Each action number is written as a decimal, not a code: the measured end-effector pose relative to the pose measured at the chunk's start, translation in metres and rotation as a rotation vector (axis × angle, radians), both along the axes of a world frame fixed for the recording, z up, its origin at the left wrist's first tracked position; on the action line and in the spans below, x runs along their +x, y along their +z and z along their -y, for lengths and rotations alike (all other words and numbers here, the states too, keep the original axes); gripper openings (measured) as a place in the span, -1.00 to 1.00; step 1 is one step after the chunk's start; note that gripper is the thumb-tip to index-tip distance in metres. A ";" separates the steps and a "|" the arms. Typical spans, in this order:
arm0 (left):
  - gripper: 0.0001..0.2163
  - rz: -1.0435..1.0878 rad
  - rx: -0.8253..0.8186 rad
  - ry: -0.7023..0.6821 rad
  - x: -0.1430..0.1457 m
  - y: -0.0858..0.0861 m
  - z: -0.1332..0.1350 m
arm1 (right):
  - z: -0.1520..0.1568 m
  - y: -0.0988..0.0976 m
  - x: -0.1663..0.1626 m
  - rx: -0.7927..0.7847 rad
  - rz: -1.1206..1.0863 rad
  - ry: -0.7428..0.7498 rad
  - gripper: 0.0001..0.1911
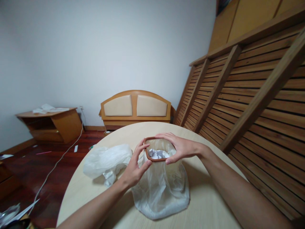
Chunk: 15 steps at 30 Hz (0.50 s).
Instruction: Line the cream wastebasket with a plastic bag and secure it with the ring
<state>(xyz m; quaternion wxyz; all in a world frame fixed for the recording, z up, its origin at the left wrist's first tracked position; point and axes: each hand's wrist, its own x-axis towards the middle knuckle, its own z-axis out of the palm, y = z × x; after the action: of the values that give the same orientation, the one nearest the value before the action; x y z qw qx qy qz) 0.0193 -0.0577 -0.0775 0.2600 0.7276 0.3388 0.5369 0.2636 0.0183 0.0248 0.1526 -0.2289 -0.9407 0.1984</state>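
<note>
A small bin with a brown rounded-square rim [156,160] stands on the round table in front of me. A thin, translucent white plastic bag [162,194] comes through the rim and drapes down outside, spreading onto the tabletop. Crumpled white paper or plastic [158,154] lies inside the opening. My left hand [138,162] holds the rim's left side, fingers over the edge and thumb at the front corner. Across from it, my right hand [177,147] spans the right side, thumb in front and fingers along the back. The bag hides the bin's body.
Another crumpled white plastic bag [107,159] lies on the left of the pale round table [214,197]. Slatted wooden panels [238,95] lean at the right. Behind stands a padded headboard [135,106]. A low cabinet [64,125] and a cable [63,156] are at the left.
</note>
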 end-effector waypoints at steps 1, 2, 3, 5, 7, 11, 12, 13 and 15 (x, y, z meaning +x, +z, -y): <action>-0.54 -0.014 0.000 0.021 0.000 0.001 0.001 | 0.000 0.000 0.000 0.002 -0.001 0.002 0.12; -0.55 -0.027 0.000 0.047 -0.001 0.003 0.002 | 0.000 0.000 0.000 0.002 0.000 0.001 0.12; -0.56 -0.039 0.002 0.069 -0.001 0.004 0.003 | 0.000 0.001 0.000 0.000 0.002 -0.002 0.12; -0.57 -0.057 0.015 0.080 -0.003 0.007 0.004 | 0.000 0.001 -0.001 -0.007 0.008 -0.007 0.12; -0.59 -0.054 0.027 0.060 -0.004 0.009 0.003 | 0.001 -0.001 -0.001 -0.013 0.010 -0.008 0.14; -0.65 -0.009 -0.003 0.075 -0.001 0.012 0.000 | 0.000 -0.009 0.000 -0.020 -0.023 -0.025 0.21; -0.65 0.000 -0.009 0.080 0.000 0.013 0.000 | -0.001 -0.012 0.001 -0.027 -0.030 -0.035 0.23; -0.65 0.005 -0.014 0.083 0.002 0.014 0.000 | -0.001 -0.014 0.002 -0.034 -0.035 -0.044 0.25; -0.64 0.011 -0.023 0.092 0.004 0.015 0.002 | -0.002 -0.018 0.004 -0.042 -0.043 -0.052 0.28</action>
<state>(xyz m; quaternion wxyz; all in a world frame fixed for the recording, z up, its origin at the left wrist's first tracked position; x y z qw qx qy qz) 0.0234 -0.0595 -0.0623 0.2451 0.7054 0.3765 0.5482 0.2672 0.0201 0.0067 0.1730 -0.2522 -0.9266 0.2188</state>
